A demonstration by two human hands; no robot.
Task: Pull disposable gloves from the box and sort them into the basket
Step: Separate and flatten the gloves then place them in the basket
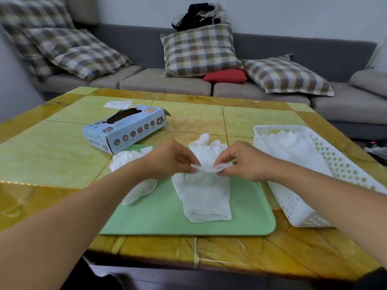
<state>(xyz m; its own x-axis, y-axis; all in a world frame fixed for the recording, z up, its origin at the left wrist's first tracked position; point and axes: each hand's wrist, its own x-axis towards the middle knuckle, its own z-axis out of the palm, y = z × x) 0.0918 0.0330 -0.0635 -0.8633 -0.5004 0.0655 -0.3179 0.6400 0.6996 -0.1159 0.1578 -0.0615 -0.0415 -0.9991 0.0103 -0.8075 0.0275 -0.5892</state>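
A clear disposable glove [206, 155] is held above the green tray [167, 216]. My left hand [170, 159] pinches one side of its cuff and my right hand [243, 161] pinches the other side, and its fingers point away from me. Below it a flat stack of gloves [204, 195] lies on the tray. More crumpled gloves [127, 162] lie at the tray's left edge, partly hidden by my left forearm. The blue glove box [125, 128] lies on the table to the far left with its opening up. The white perforated basket [301, 197] at the right holds several gloves.
A loose white glove [117, 104] lies behind the box. The yellow-green tiled table [52, 153] ends close to me at its front edge. A grey sofa [167, 82] with checked cushions stands behind the table.
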